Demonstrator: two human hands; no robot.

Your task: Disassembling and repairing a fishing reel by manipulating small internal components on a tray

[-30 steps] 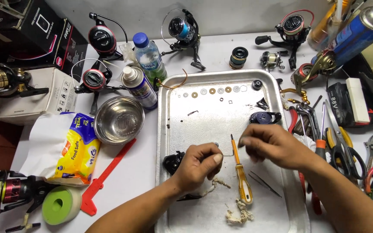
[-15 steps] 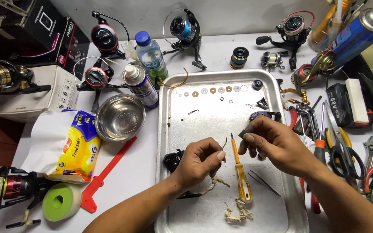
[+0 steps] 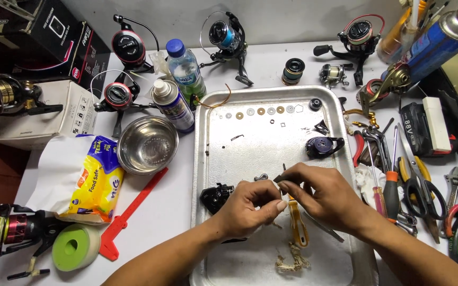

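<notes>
Both my hands meet over the front half of a metal tray (image 3: 216,127). My left hand (image 3: 247,206) and my right hand (image 3: 322,193) pinch a small dark part (image 3: 279,179) together between their fingertips. Under my right hand lies a yellow-handled tool (image 3: 297,225). A black reel body (image 3: 216,196) sits at the tray's left edge beside my left hand. A purple reel piece (image 3: 322,145) rests farther back on the tray. A row of small washers (image 3: 263,111) lines the tray's far end.
A steel bowl (image 3: 147,145), spray can (image 3: 172,105) and water bottle (image 3: 185,71) stand left of the tray. Several fishing reels (image 3: 223,37) ring the white table. Pliers, scissors and screwdrivers (image 3: 414,180) crowd the right side. A yellow packet (image 3: 94,177), a red strip (image 3: 133,212) and green tape (image 3: 75,246) lie at left.
My hands have come closer together over the tray's middle, and the small dark part now sits between both sets of fingertips. The camera view has shifted slightly.
</notes>
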